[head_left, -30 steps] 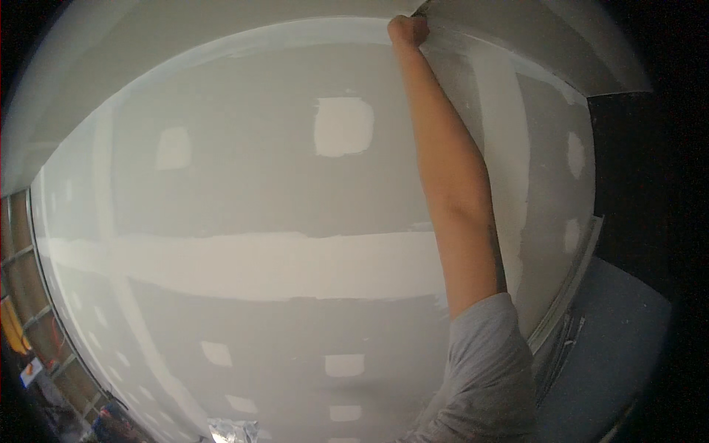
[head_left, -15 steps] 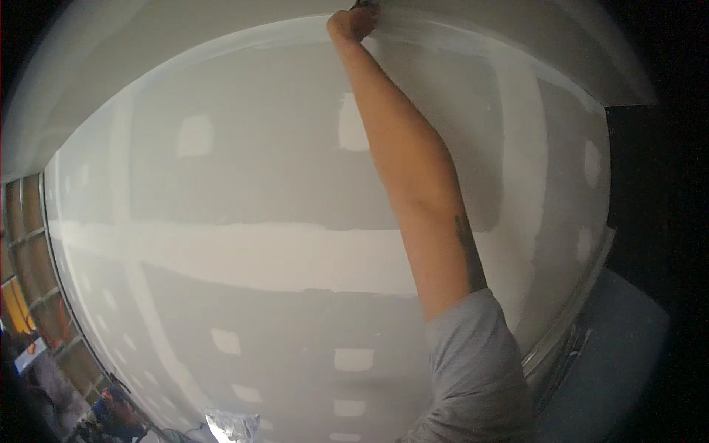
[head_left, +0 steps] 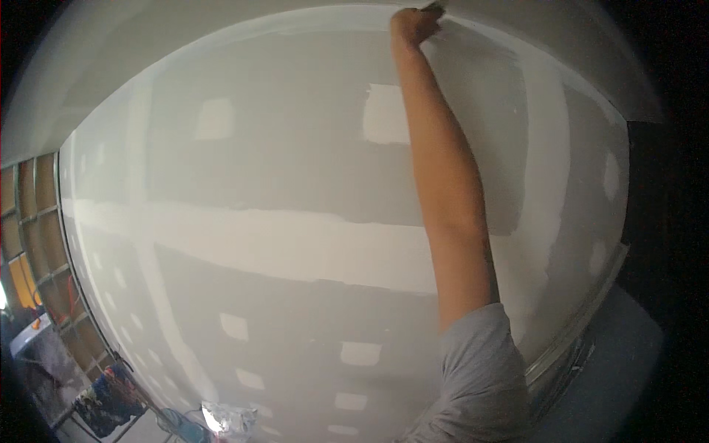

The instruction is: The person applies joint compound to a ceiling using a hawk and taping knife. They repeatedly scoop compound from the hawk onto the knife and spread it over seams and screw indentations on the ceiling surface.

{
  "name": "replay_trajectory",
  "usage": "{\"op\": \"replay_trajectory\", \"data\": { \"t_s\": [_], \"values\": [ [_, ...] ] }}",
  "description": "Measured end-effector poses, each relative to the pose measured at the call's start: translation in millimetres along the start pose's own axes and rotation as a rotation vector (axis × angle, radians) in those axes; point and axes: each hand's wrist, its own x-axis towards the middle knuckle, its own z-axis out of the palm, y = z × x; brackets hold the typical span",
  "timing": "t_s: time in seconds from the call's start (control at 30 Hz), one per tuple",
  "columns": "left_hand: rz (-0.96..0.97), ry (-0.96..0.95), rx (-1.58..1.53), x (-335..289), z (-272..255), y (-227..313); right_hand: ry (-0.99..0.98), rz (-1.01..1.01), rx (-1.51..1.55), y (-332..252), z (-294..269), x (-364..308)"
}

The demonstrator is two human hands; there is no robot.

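My right arm, in a grey short sleeve [head_left: 476, 362], stretches up across a drywall wall [head_left: 281, 133]. At its end my right hand [head_left: 413, 28] is closed around a small dark hand tool [head_left: 434, 9], up where the wall meets the ceiling [head_left: 244, 13]. Only a bit of the tool shows past my fingers, so its exact kind is unclear. Pale bands and square patches of joint compound [head_left: 295, 240] cover the wall's seams and fastener spots. My left hand is out of view.
Open wall framing [head_left: 37, 229] stands at the left. Low on that side are dark cloth-like items [head_left: 111, 406] and a shiny silvery sheet or bag [head_left: 229, 419]. A dark bluish-grey panel [head_left: 613, 362] and a dark opening [head_left: 653, 192] lie to the right.
My right hand has moved to the right along the wall's top edge with the tool still in it. The whole view has also shifted a little.
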Motion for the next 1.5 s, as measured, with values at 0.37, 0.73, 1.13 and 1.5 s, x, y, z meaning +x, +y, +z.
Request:
{"op": "replay_trajectory", "data": {
  "t_s": [0.37,0.73,1.13,1.5],
  "values": [
    [0.426,0.291,0.163,-9.1,36.4,26.3,0.223,0.001,0.016,-54.6,58.4,-25.9],
    [0.068,0.364,0.07,7.8,18.6,60.6,-0.024,0.0,0.231,-40.9,176.3,-119.5],
    [0.021,0.34,0.105,32.6,46.5,83.8,0.027,0.103,0.021,39.2,-23.1,89.1],
    [-0.066,0.35,0.082,39.9,85.3,89.9,0.176,-0.062,-0.807,-37.5,102.2,-4.4]
  ]
}}
